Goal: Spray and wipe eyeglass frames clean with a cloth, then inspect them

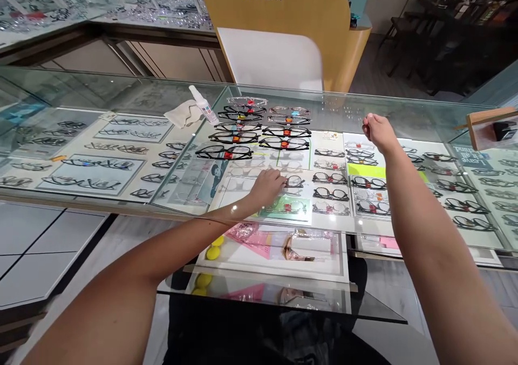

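Two columns of eyeglasses (236, 138) lie on glass surface (327, 111), 11 to 12 o'clock from left hand (267, 187). Left hand: palm down over surface; open or closed, cannot tell. Right hand (379, 132): fingers curled into fist, 2 o'clock from left hand; contents hidden. Spray bottle (203, 106), beside cloth (183, 114): 10 to 11 o'clock from left hand.

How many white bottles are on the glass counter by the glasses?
1: the white bottle is on the glass counter, between the cloth and the glasses.
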The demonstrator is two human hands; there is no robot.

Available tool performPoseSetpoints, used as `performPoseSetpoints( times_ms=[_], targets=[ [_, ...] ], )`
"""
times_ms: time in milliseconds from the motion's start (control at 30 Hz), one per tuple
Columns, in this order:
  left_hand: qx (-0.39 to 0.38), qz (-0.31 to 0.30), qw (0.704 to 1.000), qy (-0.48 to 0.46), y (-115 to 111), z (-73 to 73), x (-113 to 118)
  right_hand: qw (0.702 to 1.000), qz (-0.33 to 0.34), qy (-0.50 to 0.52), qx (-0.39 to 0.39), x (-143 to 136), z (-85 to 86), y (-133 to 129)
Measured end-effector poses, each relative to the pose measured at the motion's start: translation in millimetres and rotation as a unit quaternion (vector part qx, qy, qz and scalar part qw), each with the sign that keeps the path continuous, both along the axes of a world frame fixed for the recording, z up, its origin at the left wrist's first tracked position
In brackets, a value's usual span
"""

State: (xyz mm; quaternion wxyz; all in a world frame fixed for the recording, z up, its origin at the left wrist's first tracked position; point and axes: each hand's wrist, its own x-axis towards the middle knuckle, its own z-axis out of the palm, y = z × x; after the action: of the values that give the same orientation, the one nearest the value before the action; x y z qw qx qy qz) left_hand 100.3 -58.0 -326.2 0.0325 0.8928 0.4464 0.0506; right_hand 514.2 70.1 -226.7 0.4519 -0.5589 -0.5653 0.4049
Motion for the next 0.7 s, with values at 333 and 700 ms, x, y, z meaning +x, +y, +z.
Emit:
performPoseSetpoints(
  times_ms=[333, 700],
  targets=[
    [-0.103, 0.003, 0.993, 0.050, 11, -16.7, 29, 0.964, 0.098, 0.244, -0.033, 31, 22.2, -25],
    [-0.182, -0.027, 0.983, -0.015, -55, 26.7, 17, 0.946, 0.064, 0.313, -0.061, 43, 16.1, -21]
  ],
)
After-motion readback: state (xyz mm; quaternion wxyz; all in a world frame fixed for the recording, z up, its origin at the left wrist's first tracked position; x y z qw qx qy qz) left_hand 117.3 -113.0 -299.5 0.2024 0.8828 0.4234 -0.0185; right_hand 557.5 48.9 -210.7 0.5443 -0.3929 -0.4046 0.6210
